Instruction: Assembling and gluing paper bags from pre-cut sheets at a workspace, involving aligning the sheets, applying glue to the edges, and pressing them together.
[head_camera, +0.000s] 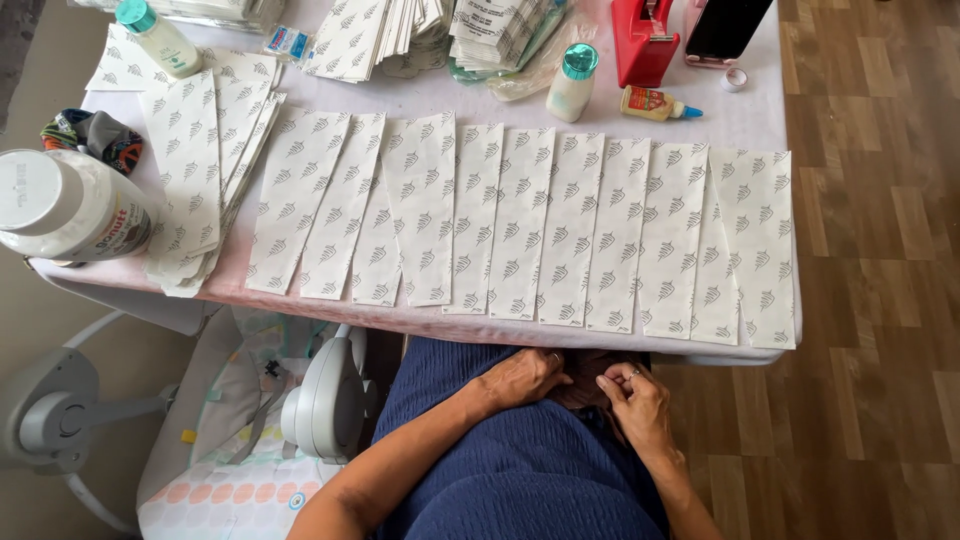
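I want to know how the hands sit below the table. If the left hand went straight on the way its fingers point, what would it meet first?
The left hand points rightward across the lap, so it would likely meet the right hand first, close beside it over a dark thing between them. Depth is unclear.

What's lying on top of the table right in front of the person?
A row of patterned paper pieces overlapping along the table. Both hands rest below its edge, on a dark thing that they mostly cover.
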